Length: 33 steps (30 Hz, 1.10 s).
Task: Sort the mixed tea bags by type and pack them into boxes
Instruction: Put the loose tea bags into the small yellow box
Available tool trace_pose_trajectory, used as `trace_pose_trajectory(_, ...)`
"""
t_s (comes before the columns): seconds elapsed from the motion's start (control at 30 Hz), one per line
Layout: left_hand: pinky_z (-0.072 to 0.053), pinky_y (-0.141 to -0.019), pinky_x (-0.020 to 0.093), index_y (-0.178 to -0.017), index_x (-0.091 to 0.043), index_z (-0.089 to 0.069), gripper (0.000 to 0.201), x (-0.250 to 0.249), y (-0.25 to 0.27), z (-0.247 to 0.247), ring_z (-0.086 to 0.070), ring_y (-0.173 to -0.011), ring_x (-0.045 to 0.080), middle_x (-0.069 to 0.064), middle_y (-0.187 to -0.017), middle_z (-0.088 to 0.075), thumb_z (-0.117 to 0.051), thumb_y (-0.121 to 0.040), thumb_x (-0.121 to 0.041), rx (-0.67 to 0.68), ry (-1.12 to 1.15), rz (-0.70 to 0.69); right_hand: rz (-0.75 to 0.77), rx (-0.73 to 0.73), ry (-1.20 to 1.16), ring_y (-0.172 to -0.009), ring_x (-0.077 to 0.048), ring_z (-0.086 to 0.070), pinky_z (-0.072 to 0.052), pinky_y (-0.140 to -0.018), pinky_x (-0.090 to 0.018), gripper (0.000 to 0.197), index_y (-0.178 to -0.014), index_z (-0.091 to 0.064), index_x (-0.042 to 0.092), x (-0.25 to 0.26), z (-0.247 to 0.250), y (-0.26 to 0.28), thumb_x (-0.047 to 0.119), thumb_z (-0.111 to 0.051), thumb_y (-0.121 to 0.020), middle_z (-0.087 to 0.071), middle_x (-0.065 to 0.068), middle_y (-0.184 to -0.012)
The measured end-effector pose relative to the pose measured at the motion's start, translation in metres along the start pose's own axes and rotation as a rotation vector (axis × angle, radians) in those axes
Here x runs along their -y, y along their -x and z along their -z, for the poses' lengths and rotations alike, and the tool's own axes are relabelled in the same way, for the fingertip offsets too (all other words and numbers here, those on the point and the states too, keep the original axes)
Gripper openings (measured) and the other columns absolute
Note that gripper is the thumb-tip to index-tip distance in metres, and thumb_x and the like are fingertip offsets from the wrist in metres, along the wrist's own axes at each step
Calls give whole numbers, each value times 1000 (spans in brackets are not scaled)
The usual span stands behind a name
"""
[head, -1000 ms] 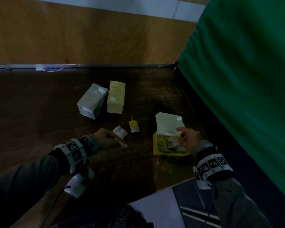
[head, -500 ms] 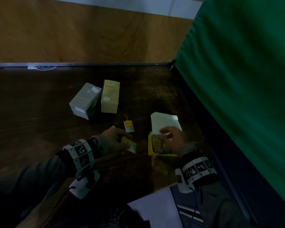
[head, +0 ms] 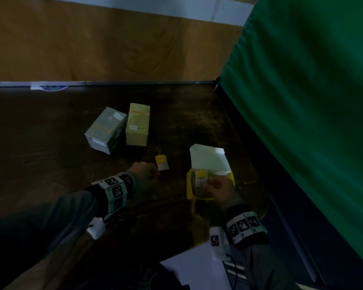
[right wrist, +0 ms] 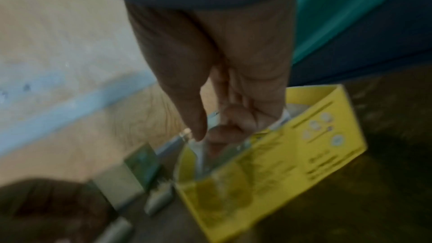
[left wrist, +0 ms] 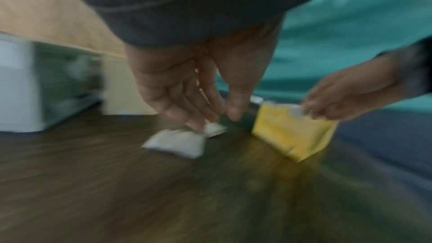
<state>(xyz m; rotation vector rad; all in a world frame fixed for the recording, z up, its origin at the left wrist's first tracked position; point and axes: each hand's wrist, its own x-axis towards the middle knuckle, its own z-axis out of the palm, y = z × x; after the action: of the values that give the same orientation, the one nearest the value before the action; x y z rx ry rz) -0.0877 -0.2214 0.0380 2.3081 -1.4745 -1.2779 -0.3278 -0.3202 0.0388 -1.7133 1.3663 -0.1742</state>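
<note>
**Tea bag going into the yellow box**

The right hand (head: 219, 190) is pinching a tea bag (head: 200, 176) over the open yellow box (head: 189, 185). The left hand (head: 144, 171), fingers pointing down, is touching a white tea bag (left wrist: 177, 143) lying on the dark table (head: 50, 153). A yellow-tagged tea bag (head: 161, 162) is lying just beside it. Behind are sitting a grey-green box (head: 105, 130) and a pale yellow box (head: 137, 124).

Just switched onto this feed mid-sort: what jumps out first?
The open yellow cardboard box at the table's right, with the right hand reaching into it. Left of it, the left hand touches white tea bags on the dark wooden table.
</note>
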Motion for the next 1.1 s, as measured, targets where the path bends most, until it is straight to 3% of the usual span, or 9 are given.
trace_pose_trajectory(0.07, -45, -100, 35, -121, -19, -57, 34, 15, -11, 5, -50, -119, 23, 7, -130, -51, -58, -89, -29, -25, 8, 62, -39, -27, 88, -79, -11, -52, -46, -63, -21, 11, -90, -58, 18, -6, -3, 2, 16, -67, -84, -51, 4, -86)
trace_pose_trajectory(0.13, -41, -104, 38, -124, -19, -55, 38, 29, -23, 8, -43, -125, 26, 9, -135, -44, -59, -88, -29, -94, -44, 83, -62, -107, 119, -89, -15, -53, -38, -57, -16, 22, -105, -53, 20, -7, -5, 9, 17, -63, -87, -51, 2, -94)
trace_pose_trajectory(0.23, -39, -105, 40, -129, -18, -49, 49, 40, -35, 7, -38, -128, 28, 10, -138, -38, -65, -84, -28, -172, -36, 112, 1, -196, 72, -94, -19, -58, -47, -71, -25, 24, -110, -55, 14, -14, -10, 20, 17, -62, -87, -61, -4, -101)
trace_pose_trajectory(0.4, -40, -103, 37, -134, -12, -43, 58, 38, -45, 4, -39, -129, 29, 13, -140, -38, -67, -83, -25, -127, 18, 208, 11, -96, 2, -93, -19, -60, -54, -82, -34, 25, -103, -56, 20, -32, -38, 37, 10, -67, -83, -55, 13, -87)
trace_pose_trajectory(0.6, -45, -92, 29, -125, -11, -56, 46, 39, -32, 11, -52, -119, 25, 10, -131, -52, -66, -83, -29, -11, -47, 262, 83, -78, -4, -91, -13, -58, -49, -77, -20, 29, -111, -59, 17, -27, -44, 47, 10, -66, -84, -57, 6, -93)
trace_pose_trajectory(0.7, -47, -91, 27, -113, -18, -63, 29, 27, -18, 14, -54, -115, 21, 4, -127, -55, -65, -84, -20, 38, -99, 132, 97, -46, -59, -95, -15, -59, -53, -88, -33, 25, -98, -56, 33, -20, -51, 44, 13, -65, -86, -56, 14, -91)
trace_pose_trajectory(0.83, -41, -85, 15, -104, -17, -67, 22, -8, 9, 10, -55, -106, 12, -3, -116, -57, -68, -82, -15, -35, -128, -246, 51, -14, -189, -107, -18, -57, -50, -94, -41, 24, -115, -57, 25, -1, -60, 40, 32, -54, -93, -61, 0, -112)
trace_pose_trajectory(0.93, -40, -86, 12, -101, -13, -70, 22, -24, 19, 7, -57, -103, 8, -1, -112, -63, -70, -79, -13, -179, -44, -481, 17, 102, -411, -103, -17, -61, -55, -84, -32, 29, -123, -53, 19, 20, -65, 39, 30, -46, -97, -60, -1, -114)
trace_pose_trajectory(1.1, -45, -88, 16, -99, -15, -71, 21, -37, 10, 6, -61, -101, 9, -2, -109, -66, -71, -78, -12, -192, 23, -532, 79, 126, -480, -70, -4, -67, -53, -60, -18, 26, -114, -58, 0, 30, -57, 37, 15, -55, -93, -66, -2, -89)
